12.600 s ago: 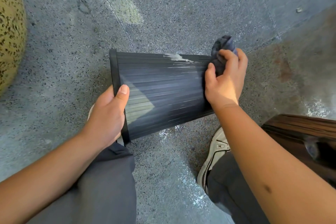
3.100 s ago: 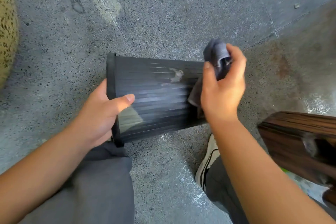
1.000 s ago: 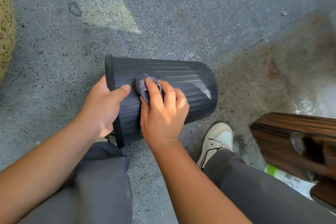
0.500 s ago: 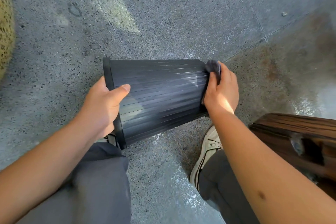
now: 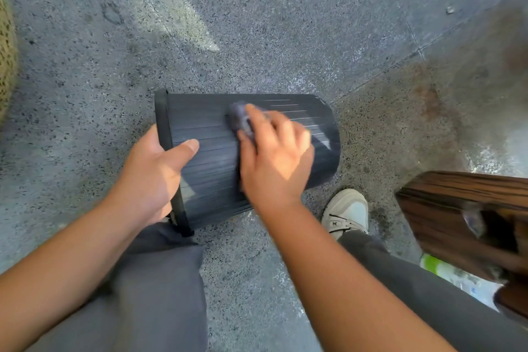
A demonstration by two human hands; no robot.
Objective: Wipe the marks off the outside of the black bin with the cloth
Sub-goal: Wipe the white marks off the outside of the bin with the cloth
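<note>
Well, the right hand [image 5: 275,157] presses its fingers down on a grey cloth [image 5: 239,117] against the ribbed side of the black bin [image 5: 205,177], which lies tipped over on the speckled floor [image 5: 285,23], the left hand [image 5: 154,177] clasping its rim.

The black bin [image 5: 211,157] lies on its side on the grey floor [image 5: 85,94]. Its open end with the thick rim points left and its closed bottom points right. Thin lines run along its side from end to end. No marks show on the part that can be seen. The small grey cloth [image 5: 238,117] sits bunched up on the top of the bin, near the middle. It looks blurry.
</note>
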